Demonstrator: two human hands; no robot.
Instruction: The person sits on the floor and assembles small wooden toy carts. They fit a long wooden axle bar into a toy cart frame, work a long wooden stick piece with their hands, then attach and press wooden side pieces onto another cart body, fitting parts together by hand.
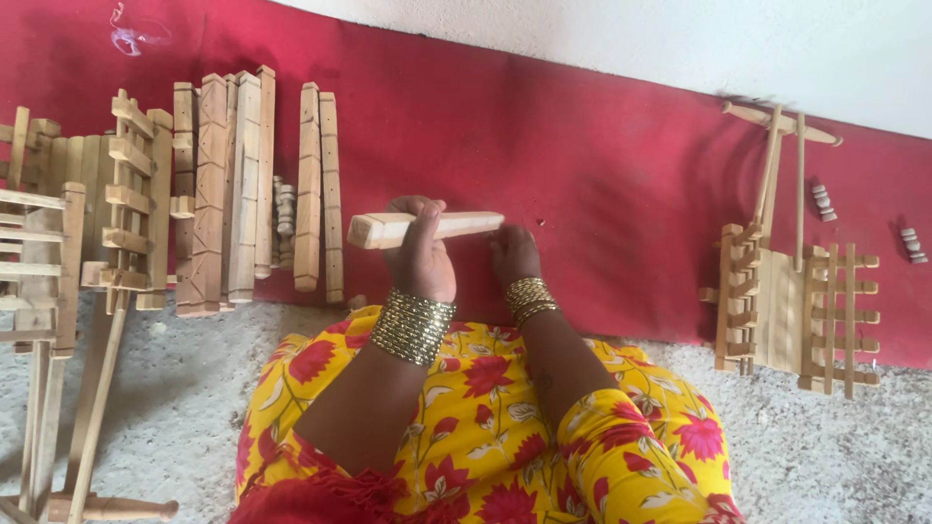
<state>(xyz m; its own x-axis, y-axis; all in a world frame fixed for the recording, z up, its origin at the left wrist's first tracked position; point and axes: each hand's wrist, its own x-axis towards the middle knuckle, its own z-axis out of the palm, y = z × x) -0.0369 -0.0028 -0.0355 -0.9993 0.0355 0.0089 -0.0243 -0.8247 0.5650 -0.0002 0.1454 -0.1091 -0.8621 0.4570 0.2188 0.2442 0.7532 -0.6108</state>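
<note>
While finished frames (796,311) lay aside, the left hand (422,254) and right hand (513,254) both gripped one loose wooden bar (427,228), slats (252,184) unassembled.

The scene is evenly lit by soft, bright daylight. Short, soft shadows are cast to the left of the wooden frame (796,301) on the red cloth (582,146). No glare is seen. Slight softness is noted throughout, with mild bending towards the edges.

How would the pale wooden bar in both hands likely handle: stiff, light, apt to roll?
The wooden bar looks stiff: it spans straight between left hand and right hand. Its squared end suggests it would rest flat, not roll. Probably light, being slim.
</note>
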